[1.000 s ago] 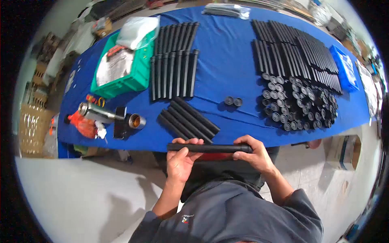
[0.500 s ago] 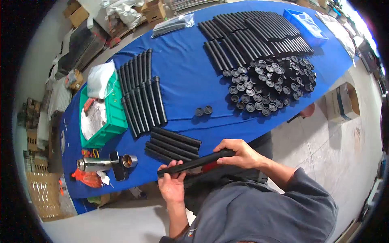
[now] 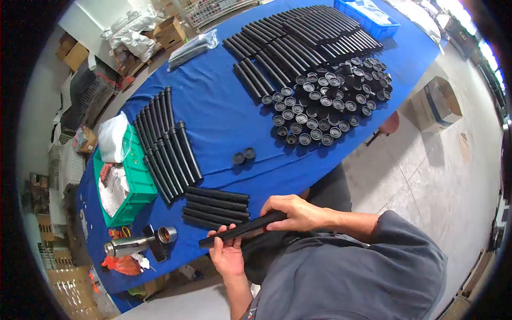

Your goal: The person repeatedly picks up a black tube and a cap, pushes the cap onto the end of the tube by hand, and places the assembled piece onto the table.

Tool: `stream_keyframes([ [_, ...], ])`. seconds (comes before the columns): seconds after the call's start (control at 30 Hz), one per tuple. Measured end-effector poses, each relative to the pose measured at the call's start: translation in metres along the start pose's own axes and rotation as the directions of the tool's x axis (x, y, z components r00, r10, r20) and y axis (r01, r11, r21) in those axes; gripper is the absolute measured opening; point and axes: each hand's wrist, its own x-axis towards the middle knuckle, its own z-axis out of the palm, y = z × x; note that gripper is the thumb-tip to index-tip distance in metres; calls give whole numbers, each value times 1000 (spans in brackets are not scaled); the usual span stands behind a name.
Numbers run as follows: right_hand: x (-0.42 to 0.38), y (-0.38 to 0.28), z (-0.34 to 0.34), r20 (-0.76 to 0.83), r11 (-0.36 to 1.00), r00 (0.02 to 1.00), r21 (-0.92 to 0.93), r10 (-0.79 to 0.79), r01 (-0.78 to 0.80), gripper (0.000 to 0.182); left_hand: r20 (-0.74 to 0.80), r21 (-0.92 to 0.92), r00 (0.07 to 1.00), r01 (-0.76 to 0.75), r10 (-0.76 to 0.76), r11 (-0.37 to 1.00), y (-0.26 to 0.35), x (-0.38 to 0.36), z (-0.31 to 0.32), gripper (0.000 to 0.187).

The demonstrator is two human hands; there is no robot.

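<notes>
A black tube lies slanted between my two hands at the front edge of the table. My left hand holds its left end, palm up, with the fingers around it. The right end is gripped by my right hand from above. Just beyond the tube, several black tubes rest side by side on the blue cloth. Two round black caps sit apart in the middle. Rows of capped tubes lie to the left. A large pile of round caps is at the right, below many plain tubes.
A green bin stands at the left, near a steel flask, a dark phone-like object and a red bag. At the back are a plastic bag of tubes and a blue tray. A cardboard box stands on the floor.
The camera view has shifted and turned, so the table's contents appear further left. My right hand has moved slightly closer to my left along the tube.
</notes>
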Motion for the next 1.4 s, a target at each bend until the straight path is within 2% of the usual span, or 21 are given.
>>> stream_keyframes([
  [0.07, 0, -1, -4, 59, 990, 990, 55, 129, -132, 36, 22, 21, 1000, -18, 17, 1000, 4, 1, 2, 28],
  [0.17, 1, 3, -6, 66, 998, 996, -28, 55, -53, 38, -20, 38, 998, -52, 53, 998, 1, -2, 8, 29],
  [0.2, 3, 0, -8, 88, 996, 993, -51, 84, -79, 37, -27, 45, 997, -69, 70, 997, -1, -2, 8, 29],
  [0.33, 12, -2, -13, 124, 998, 990, -34, 65, -62, 34, -24, 47, 995, -96, 98, 994, -1, 0, 14, 28],
  [0.43, 16, -1, -13, 99, 980, 986, -138, -134, 147, 36, -18, -2, 996, -85, 85, 996, 2, 1, 13, 28],
  [0.53, 19, -7, -8, 41, 983, 987, -96, -155, 158, 37, 21, -6, 996, -87, 87, 996, 5, 2, 8, 28],
  [0.63, 18, -10, -15, 113, 988, 982, 9, 150, -152, 37, 34, -5, 996, -81, 81, 997, 4, 1, 8, 27],
  [0.67, 17, -8, -14, 124, 980, 974, 32, 192, -197, 35, 31, -8, 997, -75, 75, 997, 4, 0, 10, 27],
  [0.77, 14, -7, -13, 103, 990, 985, -7, 139, -139, 36, -29, 6, 995, -94, 94, 996, 1, -1, 18, 24],
  [0.87, 13, -7, -18, 63, 995, 998, -95, 20, -14, 36, -63, -35, 997, -40, 38, 999, 9, -1, 15, 21],
  [0.9, 15, -11, -24, 102, 994, 993, -90, 67, -58, 35, -49, -24, 998, -45, 44, 999, 10, 1, 11, 21],
  [1.0, 16, -14, -26, 44, 992, 992, -47, 117, -115, 34, -35, -10, 997, -66, 66, 998, 8, 1, 3, 19],
  [1.03, 15, -19, -26, 29, 952, 957, 92, 289, -291, 33, -55, -13, 996, -69, 68, 998, 8, 0, 7, 19],
  [1.1, 14, -13, -29, 91, 919, 923, 96, 375, -383, 31, -42, -26, 997, -71, 70, 997, 7, -3, 9, 18],
  [1.23, 9, -9, -22, 6, 970, 970, -36, 242, -242, 29, -48, -26, 996, -74, 73, 997, 4, -6, 11, 17],
  [1.4, 9, -14, -29, -12, 950, 950, -35, 311, -311, 27, -89, 15, 995, -40, 41, 999, 3, -9, 18, 19],
])
